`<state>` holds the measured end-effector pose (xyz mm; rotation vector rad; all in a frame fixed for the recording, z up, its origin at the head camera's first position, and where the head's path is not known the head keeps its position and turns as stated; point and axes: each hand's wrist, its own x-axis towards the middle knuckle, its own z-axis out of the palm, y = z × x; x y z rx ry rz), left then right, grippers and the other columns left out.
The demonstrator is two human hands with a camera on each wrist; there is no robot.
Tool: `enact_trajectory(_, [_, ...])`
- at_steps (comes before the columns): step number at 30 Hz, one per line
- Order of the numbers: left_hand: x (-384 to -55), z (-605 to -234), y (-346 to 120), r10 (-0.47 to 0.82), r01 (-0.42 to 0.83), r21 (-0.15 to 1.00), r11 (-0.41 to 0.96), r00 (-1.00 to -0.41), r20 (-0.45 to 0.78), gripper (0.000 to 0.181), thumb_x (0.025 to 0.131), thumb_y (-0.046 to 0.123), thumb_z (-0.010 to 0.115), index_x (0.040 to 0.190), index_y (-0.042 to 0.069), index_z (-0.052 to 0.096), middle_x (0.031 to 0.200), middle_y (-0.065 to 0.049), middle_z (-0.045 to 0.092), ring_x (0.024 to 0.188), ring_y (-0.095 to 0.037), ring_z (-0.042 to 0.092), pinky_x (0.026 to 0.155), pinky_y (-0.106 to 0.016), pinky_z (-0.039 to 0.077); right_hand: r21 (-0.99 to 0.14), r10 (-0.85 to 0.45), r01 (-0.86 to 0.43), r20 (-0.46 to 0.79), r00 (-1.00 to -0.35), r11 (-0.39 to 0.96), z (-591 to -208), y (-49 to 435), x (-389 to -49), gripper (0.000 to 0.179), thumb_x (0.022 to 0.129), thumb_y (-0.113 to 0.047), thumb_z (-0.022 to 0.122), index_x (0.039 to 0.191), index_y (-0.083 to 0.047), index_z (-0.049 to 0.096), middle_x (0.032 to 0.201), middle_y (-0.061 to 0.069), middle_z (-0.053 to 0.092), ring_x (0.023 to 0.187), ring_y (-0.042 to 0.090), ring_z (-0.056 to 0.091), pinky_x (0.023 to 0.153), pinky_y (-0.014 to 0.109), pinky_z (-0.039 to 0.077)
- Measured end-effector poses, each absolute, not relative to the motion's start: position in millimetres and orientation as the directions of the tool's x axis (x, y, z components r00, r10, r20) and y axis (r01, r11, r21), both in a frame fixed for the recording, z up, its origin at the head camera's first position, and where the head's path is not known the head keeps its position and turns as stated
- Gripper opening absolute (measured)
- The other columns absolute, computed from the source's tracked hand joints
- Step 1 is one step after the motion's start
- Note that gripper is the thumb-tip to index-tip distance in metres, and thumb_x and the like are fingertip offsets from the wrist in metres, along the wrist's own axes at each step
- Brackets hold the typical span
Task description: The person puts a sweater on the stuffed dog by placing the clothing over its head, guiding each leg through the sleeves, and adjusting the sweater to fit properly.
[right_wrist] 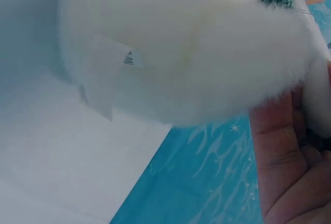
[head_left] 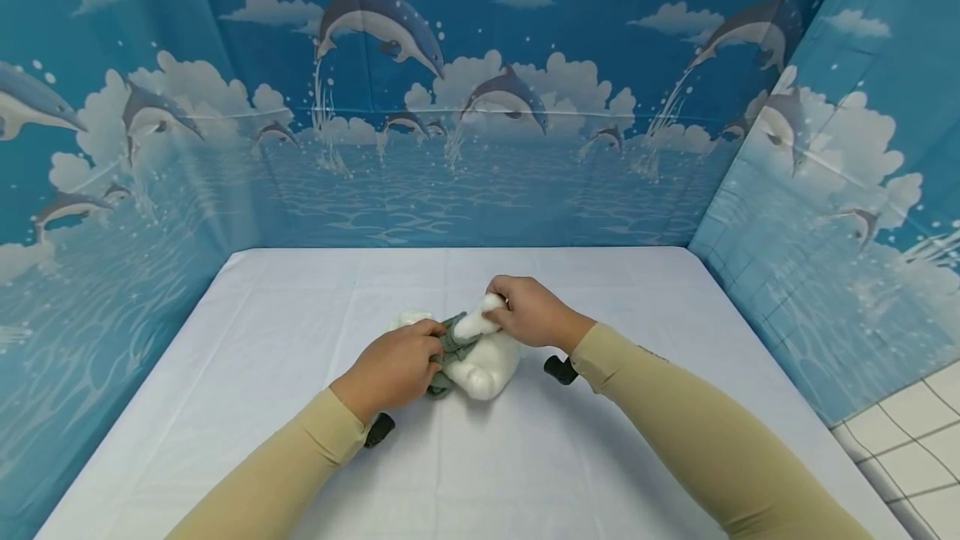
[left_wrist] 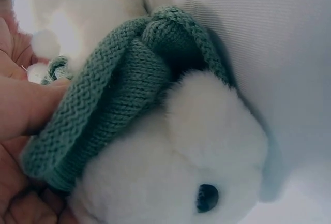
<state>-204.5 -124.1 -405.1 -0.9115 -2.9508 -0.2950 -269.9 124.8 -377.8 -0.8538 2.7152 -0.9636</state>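
A white plush animal point(head_left: 497, 361) lies on the white table, dressed in a green knitted garment point(left_wrist: 129, 84). My left hand point(head_left: 393, 365) grips the knit, thumb over its edge in the left wrist view. There, the toy's furry head shows a round black eye point(left_wrist: 207, 198). At the toy's other end, my right hand point(head_left: 540, 312) pinches a white limb point(head_left: 478, 322) between thumb and fingers, holding it up. In the right wrist view, a white fabric tag point(right_wrist: 106, 74) sticks out of the fluffy body. Part of the garment is hidden under my left hand.
A white cloth covers the table point(head_left: 247, 373). Blue curtains point(head_left: 480, 182) printed with dolphins enclose its back and sides. Pale floor tiles point(head_left: 911, 432) show at the lower right. A small black device point(head_left: 560, 369) hangs at each wrist.
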Motion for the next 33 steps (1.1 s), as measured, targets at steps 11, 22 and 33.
enact_trajectory(11, [-203.6,-405.9,-120.9,0.560,0.567,0.167,0.806,-0.823,0.091,0.011,0.100,0.019,0.075,0.105,0.012,0.080,0.142,-0.005,0.064,0.127,-0.023,0.066,0.099,-0.036,0.058,-0.628,-0.545,-0.448,0.044,-0.837,0.637,-378.0,128.7,-267.1,0.007,0.106,-0.015,0.064,0.108,-0.008,0.065,0.101,0.008,0.071,0.084,0.015,0.066,0.074,0.033,0.057])
enact_trajectory(22, [-201.3,-410.2,-120.3,0.542,0.550,0.183,0.815,-0.835,0.096,0.008,0.099,0.021,0.076,0.101,0.014,0.079,0.142,-0.004,0.063,0.123,-0.023,0.067,0.095,-0.037,0.059,-0.553,-0.604,-0.517,0.031,-0.797,0.654,-370.4,122.6,-264.9,0.010,0.105,-0.018,0.068,0.110,-0.010,0.066,0.097,0.002,0.068,0.083,0.013,0.062,0.074,0.033,0.054])
enact_trajectory(33, [-202.8,-409.8,-119.4,0.555,0.562,0.174,0.809,-0.827,0.092,0.013,0.100,0.021,0.074,0.108,0.012,0.080,0.142,-0.007,0.064,0.122,-0.023,0.068,0.097,-0.037,0.059,-0.307,-0.650,-0.593,-0.136,-0.747,0.745,-349.6,90.2,-254.1,0.051,0.097,-0.021,0.078,0.145,-0.015,0.062,0.147,0.003,0.062,0.136,0.024,0.060,0.107,0.038,0.053])
